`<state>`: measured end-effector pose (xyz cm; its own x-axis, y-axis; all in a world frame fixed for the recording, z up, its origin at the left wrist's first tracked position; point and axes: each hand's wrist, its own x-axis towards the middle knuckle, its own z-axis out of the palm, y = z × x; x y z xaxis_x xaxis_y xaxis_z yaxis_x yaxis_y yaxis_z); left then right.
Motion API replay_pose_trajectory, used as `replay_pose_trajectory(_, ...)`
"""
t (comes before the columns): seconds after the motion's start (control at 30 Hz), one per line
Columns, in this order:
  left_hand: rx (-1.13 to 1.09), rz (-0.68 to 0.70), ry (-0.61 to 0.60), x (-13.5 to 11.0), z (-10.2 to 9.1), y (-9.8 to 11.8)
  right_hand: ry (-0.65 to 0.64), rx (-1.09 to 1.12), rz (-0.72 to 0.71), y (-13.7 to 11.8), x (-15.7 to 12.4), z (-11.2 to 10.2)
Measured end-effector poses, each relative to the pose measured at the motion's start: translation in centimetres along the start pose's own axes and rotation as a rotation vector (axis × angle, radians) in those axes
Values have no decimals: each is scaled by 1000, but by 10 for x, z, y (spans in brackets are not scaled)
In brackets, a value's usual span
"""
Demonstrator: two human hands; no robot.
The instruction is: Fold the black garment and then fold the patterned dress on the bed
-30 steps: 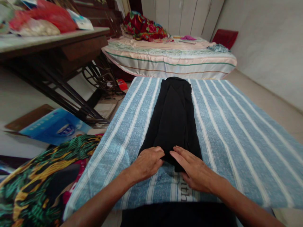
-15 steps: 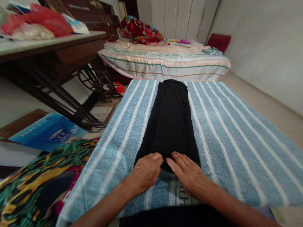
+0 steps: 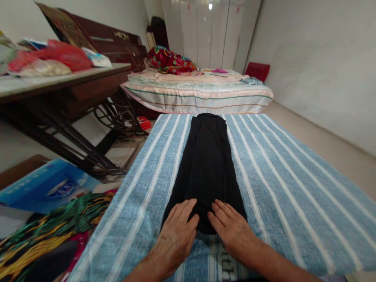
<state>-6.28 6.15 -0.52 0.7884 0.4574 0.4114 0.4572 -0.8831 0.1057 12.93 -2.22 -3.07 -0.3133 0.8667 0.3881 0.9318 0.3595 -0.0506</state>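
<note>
A black folded garment (image 3: 207, 164), apparently a shirt with its collar at the far end, lies lengthwise on the blue-and-white striped cloth (image 3: 273, 188). On its near left edge my left hand (image 3: 178, 231) rests palm down, fingers stretched out and thumb apart. Opposite it, my right hand (image 3: 230, 227) lies flat on the near right edge, its fingers extended too. The garment's near end shows between my two thumbs. Neither hand visibly grips the fabric, though what is under the palms is hidden.
Beyond the striped surface stands a bed (image 3: 199, 94) with a red floral blanket (image 3: 173, 60). Left are a sewing-machine table (image 3: 88, 78) with bags on it, a blue box (image 3: 58, 188) and patterned cloth (image 3: 55, 227). A pale wall (image 3: 317, 70) borders the right.
My left hand's fingers have gone from curled at the garment's near edge to stretched out flat. My right hand stays flat there. The camera view has tilted up a little.
</note>
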Motion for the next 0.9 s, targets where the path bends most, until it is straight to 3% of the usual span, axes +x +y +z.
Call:
replay_pose_trajectory(0.27,17,-17,47,2,3,-8,-336,158,65,9,23,-20)
replay_pose_trajectory(0.37,-78,35,-16,6,5,-17,-364,205,85,12,29,-27)
replay_pose_trajectory(0.47,-151,45,-165,15,-2,-24,-404,247,92,17,37,-34)
replay_pose_trajectory(0.73,-174,-98,-611,76,-58,-32,-430,502,150,46,73,-73)
replay_pose_trajectory(0.9,-261,-81,-663,125,-110,-32,-420,657,112,67,101,-110)
